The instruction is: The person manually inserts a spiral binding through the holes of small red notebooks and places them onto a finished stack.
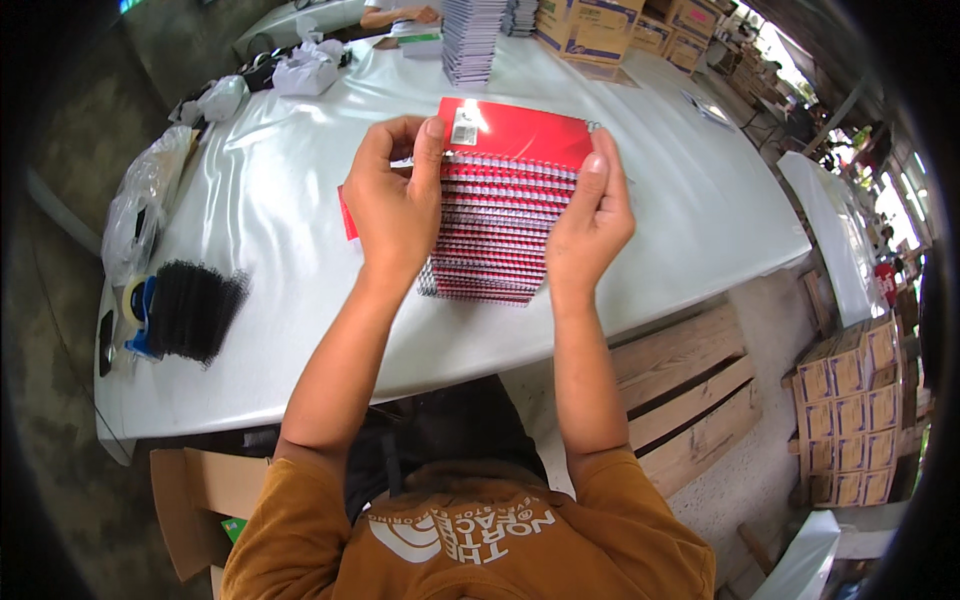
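Note:
A red spiral notebook (535, 132) with a barcode label on its cover lies at the far end of a tall stack of spiral notebooks (495, 225). The stack's wire bindings and red edges show in rows toward me. My left hand (395, 195) pinches the red notebook's left edge, thumb on top and fingers curled behind. At the right edge, near a bit of wire coil, my right hand (597, 210) holds it with the thumb in front. A red corner (348, 212) sticks out beside my left wrist; what it belongs to is hidden.
On the white-covered table (290, 330), black wire coils (195, 312) lie at left beside a blue tape dispenser (142, 310). Another notebook stack (472, 45) and cardboard boxes (588, 28) stand at the far side, near another person's hand (425, 14). A wooden pallet (690, 390) lies lower right.

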`<state>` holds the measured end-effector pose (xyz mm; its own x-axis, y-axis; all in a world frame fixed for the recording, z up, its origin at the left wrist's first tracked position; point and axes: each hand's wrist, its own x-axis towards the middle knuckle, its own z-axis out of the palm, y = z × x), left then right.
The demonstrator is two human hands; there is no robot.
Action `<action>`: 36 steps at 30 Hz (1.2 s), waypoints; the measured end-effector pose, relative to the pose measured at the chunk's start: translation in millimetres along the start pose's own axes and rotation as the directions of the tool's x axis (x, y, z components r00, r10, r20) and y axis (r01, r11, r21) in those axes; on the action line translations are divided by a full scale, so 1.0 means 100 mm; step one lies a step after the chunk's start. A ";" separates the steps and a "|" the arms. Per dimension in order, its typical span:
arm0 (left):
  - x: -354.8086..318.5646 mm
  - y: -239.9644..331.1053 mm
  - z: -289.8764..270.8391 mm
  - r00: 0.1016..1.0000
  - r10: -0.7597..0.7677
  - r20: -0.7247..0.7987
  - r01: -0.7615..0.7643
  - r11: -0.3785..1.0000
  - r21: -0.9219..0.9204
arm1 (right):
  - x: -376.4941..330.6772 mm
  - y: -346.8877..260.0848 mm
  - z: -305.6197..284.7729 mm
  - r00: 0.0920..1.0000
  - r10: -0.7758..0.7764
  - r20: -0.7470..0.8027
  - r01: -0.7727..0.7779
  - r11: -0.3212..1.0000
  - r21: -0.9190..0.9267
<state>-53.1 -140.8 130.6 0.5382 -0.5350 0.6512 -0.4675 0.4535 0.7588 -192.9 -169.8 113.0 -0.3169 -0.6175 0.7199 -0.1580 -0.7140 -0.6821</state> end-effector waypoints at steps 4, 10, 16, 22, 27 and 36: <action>0.37 -0.51 -0.38 0.998 -0.012 0.057 0.004 0.990 0.140 | -0.07 -0.04 -0.17 0.979 -0.194 -0.065 0.194 0.981 0.001; 0.09 -2.02 -0.84 0.700 -0.172 0.693 -0.405 0.703 0.584 | -1.13 -0.25 -0.20 0.919 -0.168 0.357 0.021 0.924 0.382; -0.33 -1.52 -1.38 0.706 -0.205 0.678 -0.370 0.710 0.600 | -1.78 -0.06 -0.40 -0.028 0.416 0.909 -0.996 -0.088 0.009; -0.66 -0.31 -2.15 0.615 -0.185 0.766 0.104 0.983 0.154 | -1.91 -0.01 -0.21 -0.440 0.150 0.885 -0.666 -0.716 -0.210; -0.43 -0.80 -2.65 0.942 -0.254 0.217 0.010 0.672 0.741 | -1.64 0.03 0.07 0.286 0.406 0.868 -0.879 0.473 0.069; -0.70 -1.58 -3.01 0.975 -0.213 0.056 -0.039 0.086 0.996 | -1.74 0.55 0.18 0.312 0.164 0.936 -0.665 0.741 0.092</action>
<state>194.5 39.4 -32.8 0.5851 -0.6585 0.4734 -0.7591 -0.6500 0.0341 -129.3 -107.2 -47.3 0.7501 -0.6188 0.2331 0.1797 -0.1485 -0.9725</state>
